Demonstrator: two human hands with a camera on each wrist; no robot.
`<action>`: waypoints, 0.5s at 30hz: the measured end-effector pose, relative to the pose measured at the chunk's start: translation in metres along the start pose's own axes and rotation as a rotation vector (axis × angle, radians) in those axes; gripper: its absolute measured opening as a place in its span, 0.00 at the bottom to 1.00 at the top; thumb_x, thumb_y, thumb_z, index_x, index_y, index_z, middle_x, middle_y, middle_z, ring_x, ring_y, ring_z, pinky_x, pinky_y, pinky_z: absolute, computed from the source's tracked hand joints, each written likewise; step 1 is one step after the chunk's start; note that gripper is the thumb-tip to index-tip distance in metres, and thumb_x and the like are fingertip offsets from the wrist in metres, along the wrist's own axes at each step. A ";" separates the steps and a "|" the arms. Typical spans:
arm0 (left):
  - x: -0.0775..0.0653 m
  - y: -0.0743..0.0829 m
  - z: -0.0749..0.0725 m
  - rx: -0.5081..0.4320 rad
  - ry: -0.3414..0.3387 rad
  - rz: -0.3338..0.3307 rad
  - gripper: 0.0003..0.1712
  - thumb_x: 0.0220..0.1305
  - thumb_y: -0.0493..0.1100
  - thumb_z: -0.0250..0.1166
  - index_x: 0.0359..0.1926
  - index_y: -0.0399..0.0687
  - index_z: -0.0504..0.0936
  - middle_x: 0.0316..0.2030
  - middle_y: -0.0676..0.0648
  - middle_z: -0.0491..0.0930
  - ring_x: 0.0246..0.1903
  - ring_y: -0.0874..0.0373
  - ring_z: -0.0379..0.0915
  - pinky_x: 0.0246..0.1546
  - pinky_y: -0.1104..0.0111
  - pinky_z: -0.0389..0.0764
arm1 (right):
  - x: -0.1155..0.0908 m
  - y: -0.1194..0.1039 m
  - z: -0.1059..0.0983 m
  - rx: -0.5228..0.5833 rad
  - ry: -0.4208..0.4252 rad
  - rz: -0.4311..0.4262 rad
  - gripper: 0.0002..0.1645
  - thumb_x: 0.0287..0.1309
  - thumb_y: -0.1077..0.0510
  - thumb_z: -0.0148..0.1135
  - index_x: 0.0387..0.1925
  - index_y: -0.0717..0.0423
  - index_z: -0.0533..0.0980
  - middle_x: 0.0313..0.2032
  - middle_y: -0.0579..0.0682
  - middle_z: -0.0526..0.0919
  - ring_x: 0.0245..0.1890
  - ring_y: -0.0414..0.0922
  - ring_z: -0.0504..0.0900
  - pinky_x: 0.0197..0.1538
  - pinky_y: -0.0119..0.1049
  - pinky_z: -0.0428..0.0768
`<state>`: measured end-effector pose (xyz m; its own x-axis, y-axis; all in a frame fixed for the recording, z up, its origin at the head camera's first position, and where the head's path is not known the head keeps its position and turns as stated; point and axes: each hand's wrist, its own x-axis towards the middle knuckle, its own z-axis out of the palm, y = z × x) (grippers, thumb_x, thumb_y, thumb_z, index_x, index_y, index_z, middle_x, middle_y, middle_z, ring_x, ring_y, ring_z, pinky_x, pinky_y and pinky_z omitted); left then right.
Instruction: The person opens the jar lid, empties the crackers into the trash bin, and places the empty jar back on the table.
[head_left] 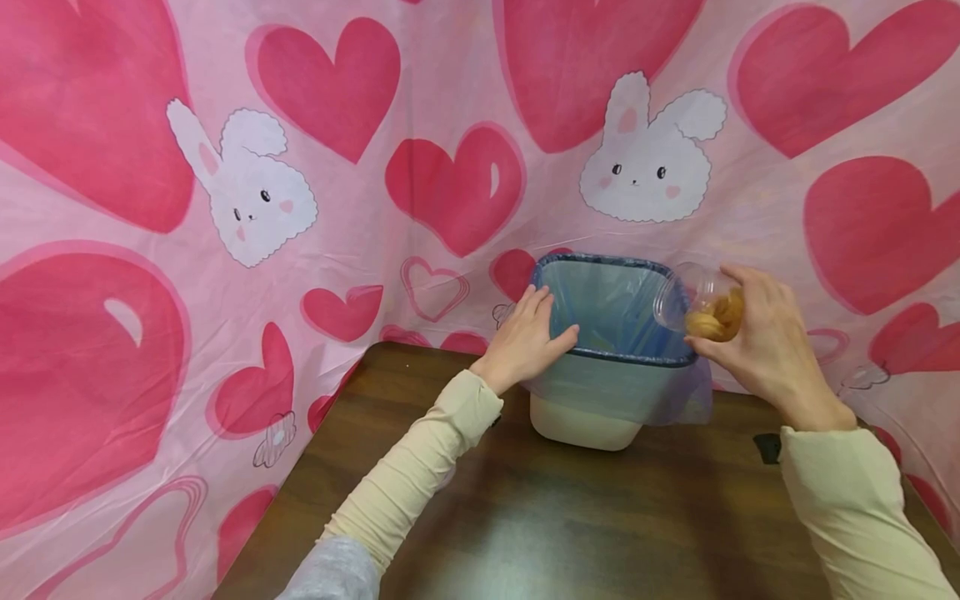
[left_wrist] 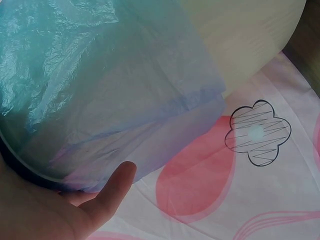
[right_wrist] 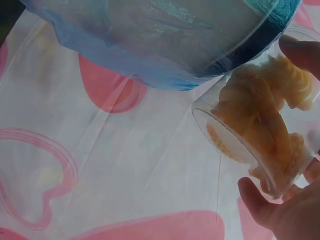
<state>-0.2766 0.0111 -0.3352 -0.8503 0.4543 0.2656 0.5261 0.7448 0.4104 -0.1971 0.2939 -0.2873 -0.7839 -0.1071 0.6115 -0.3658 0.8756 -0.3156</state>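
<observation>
The left hand [head_left: 521,337] rests at the left end of the bin [head_left: 588,427], its fingers fairly straight and the thumb spread apart from them. They look to be steadying the rim rather than clamped on it. Just right of those fingers gapes the blue liner [head_left: 607,304], folded over the rim and hanging down outside. Below the fingers, the bin stands on the brown surface [head_left: 577,533]; behind them hangs a pink cloth [head_left: 452,192] with hearts and 2 rabbit faces.

Farther right, the right hand [head_left: 768,337] has its fingers and thumb clamped on a clear cup [head_left: 693,293]. The cup tilts between them at the bin's right rim, mouth towards the liner, with yellow-brown pieces [head_left: 716,317] of something, perhaps food, inside it, close to those fingers.

This looks like emptying the cup. I'd bring its whole mouth inside the rim before tipping steeper, then tap gently if pieces cling. The right fingers want a firm but light squeeze, since thin plastic may buckle; the left ones should keep the bin and liner from shifting.
</observation>
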 end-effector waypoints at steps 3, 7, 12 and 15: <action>0.000 0.000 0.000 -0.010 -0.001 -0.001 0.43 0.67 0.65 0.47 0.72 0.40 0.58 0.75 0.44 0.52 0.76 0.51 0.37 0.74 0.58 0.51 | 0.001 0.000 0.000 -0.008 -0.004 -0.013 0.55 0.30 0.64 0.80 0.63 0.65 0.62 0.56 0.69 0.68 0.57 0.69 0.62 0.63 0.66 0.58; -0.001 0.000 0.000 -0.012 -0.002 -0.002 0.43 0.67 0.65 0.46 0.72 0.41 0.57 0.75 0.44 0.52 0.77 0.51 0.37 0.74 0.58 0.51 | 0.002 0.000 0.000 -0.014 -0.014 -0.027 0.54 0.30 0.64 0.80 0.63 0.65 0.62 0.57 0.69 0.68 0.57 0.69 0.61 0.63 0.66 0.57; 0.000 0.000 0.000 -0.016 0.000 0.001 0.43 0.68 0.65 0.47 0.72 0.40 0.58 0.74 0.44 0.52 0.77 0.51 0.37 0.74 0.57 0.51 | 0.002 -0.001 0.000 -0.022 -0.025 -0.035 0.54 0.30 0.65 0.80 0.63 0.63 0.62 0.58 0.69 0.68 0.58 0.68 0.61 0.63 0.67 0.57; 0.000 -0.001 0.000 -0.024 0.005 0.005 0.43 0.67 0.64 0.47 0.72 0.39 0.58 0.74 0.43 0.53 0.76 0.50 0.37 0.74 0.57 0.51 | 0.003 -0.002 0.000 -0.029 -0.029 -0.048 0.54 0.30 0.65 0.80 0.63 0.63 0.63 0.60 0.69 0.67 0.59 0.69 0.61 0.63 0.67 0.57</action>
<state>-0.2766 0.0107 -0.3356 -0.8474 0.4557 0.2724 0.5309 0.7306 0.4294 -0.1987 0.2922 -0.2850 -0.7800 -0.1624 0.6043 -0.3891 0.8822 -0.2652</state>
